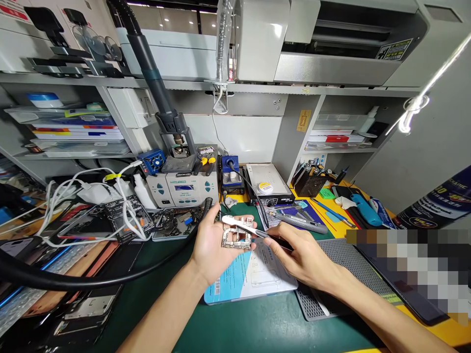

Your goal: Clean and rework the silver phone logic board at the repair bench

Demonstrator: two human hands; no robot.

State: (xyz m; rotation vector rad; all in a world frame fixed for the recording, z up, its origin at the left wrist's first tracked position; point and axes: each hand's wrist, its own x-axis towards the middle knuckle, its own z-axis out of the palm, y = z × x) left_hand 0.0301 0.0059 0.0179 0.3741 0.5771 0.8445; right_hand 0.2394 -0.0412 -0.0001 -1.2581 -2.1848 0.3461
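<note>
My left hand [209, 247] is turned palm up, with a small phone circuit board [232, 241] gripped at its fingers. The board is silvery, with square cut-outs. Across its upper part lies a slim toothbrush-like brush [241, 224] with a white head and a dark handle. The handle is pinched in the fingers of my right hand [303, 250], and the brush head touches or nearly touches the board; I cannot tell which. Beneath both hands rests a blue and white flat package [235, 282] on the green mat [206, 328].
A hot-air station [184, 189] stands behind, its black hose [147, 274] curving across the left side. Loose phone parts [88, 309] and white cables [125, 201] crowd the left. On the right are a grey perforated mat [338, 250], a grey pen-shaped tool [301, 222] and a dark spray can [437, 201].
</note>
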